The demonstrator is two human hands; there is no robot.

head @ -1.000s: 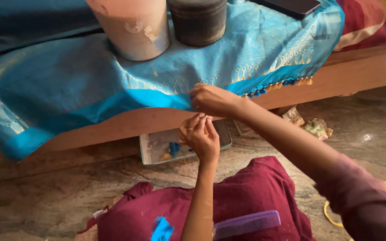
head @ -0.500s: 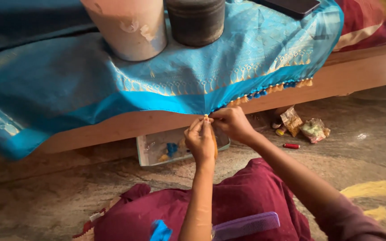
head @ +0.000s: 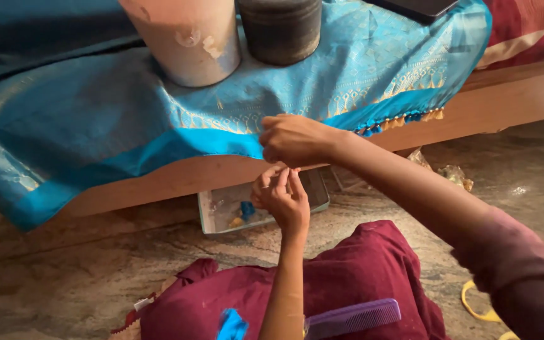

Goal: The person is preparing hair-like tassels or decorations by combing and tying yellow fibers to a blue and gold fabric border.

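Pinching blue cloth (head: 158, 135) edge | right hand (head: 294, 140) above | left hand (head: 283, 196) below

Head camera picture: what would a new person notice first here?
First, the shiny blue cloth with a gold pattern, spread over the wooden ledge. At its lower edge the right hand pinches the border while the left hand works just below. Behind them, a pale bucket and a dark container stand on the cloth.

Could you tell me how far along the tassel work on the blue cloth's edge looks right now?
Done: a short run of tassels hangs on the blue cloth border. In hand: the right hand pinches the edge beside them, the left hand just below. Left: the long bare border leftward.
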